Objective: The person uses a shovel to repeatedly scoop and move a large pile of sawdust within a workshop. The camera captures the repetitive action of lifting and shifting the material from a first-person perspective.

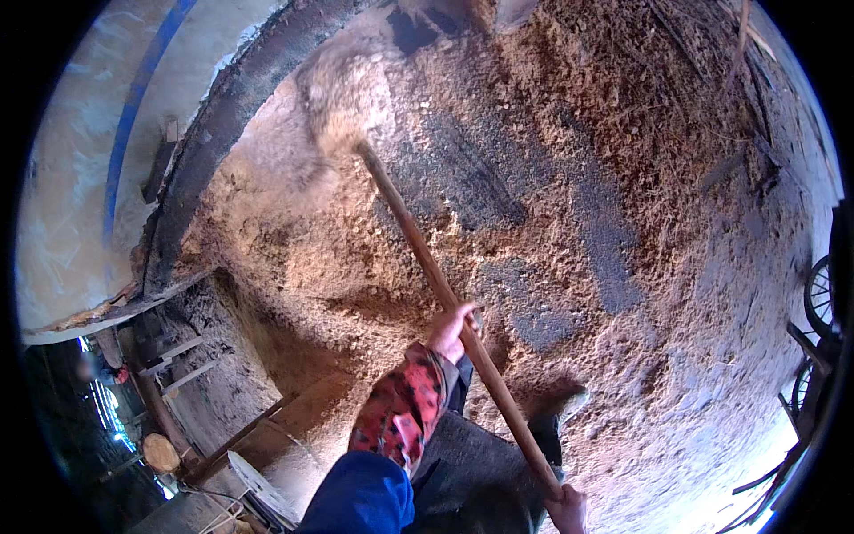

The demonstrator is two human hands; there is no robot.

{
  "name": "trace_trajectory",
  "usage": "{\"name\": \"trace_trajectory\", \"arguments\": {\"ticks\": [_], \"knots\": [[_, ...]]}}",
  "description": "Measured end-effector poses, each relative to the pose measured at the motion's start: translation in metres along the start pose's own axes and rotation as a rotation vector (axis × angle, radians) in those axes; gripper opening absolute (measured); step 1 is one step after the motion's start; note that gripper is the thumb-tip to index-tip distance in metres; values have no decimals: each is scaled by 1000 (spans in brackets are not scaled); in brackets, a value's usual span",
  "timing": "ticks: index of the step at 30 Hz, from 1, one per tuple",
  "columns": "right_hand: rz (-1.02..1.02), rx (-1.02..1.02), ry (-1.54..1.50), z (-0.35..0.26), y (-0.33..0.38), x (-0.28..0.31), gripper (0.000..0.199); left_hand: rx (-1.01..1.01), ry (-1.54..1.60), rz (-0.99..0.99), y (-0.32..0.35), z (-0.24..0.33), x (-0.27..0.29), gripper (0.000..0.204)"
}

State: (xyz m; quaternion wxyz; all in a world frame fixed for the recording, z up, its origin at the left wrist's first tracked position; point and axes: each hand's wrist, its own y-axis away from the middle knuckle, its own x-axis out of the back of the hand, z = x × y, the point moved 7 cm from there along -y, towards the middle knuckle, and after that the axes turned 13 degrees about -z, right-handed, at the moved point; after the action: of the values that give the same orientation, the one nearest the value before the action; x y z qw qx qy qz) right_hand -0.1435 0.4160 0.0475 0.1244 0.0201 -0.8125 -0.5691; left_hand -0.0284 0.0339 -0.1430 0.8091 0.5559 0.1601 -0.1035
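Note:
Both my hands grip the long wooden handle of a shovel (418,245), which slants from the lower right up to the upper left. My left hand (452,333), in a red and black patterned sleeve, is wrapped round the handle's middle. Near the handle's lower end, my right hand (569,512) is closed on it. At the far end a blurred load of pale brown chips (342,98) covers the blade, so its shape cannot be made out. Loose brown chips or sawdust (356,258) lie thickly spread below it, with dark grey patches of ground (463,173) showing between them.
At the left stands a pale curved wall (80,178) with a blue stripe and a dark rim. Below it are a cut log (161,453), wooden slats and, farther off, a person (102,369). Spoked wheels (818,294) stand at the right edge. My boot (569,405) rests on the chips.

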Motion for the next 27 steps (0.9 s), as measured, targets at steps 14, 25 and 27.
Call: {"name": "trace_trajectory", "arguments": {"ticks": [14, 25, 27], "knots": [[-438, 192, -625, -193, -100, -30, 29, -256, -145, -205, -16, 195, -52, 20], [-320, 297, -437, -114, -32, -61, 30, -258, -126, 45, 80, 104, -21, 22], [-361, 280, -437, -120, -32, -62, 34, -224, -178, 128, 85, 112, -16, 23]]}}
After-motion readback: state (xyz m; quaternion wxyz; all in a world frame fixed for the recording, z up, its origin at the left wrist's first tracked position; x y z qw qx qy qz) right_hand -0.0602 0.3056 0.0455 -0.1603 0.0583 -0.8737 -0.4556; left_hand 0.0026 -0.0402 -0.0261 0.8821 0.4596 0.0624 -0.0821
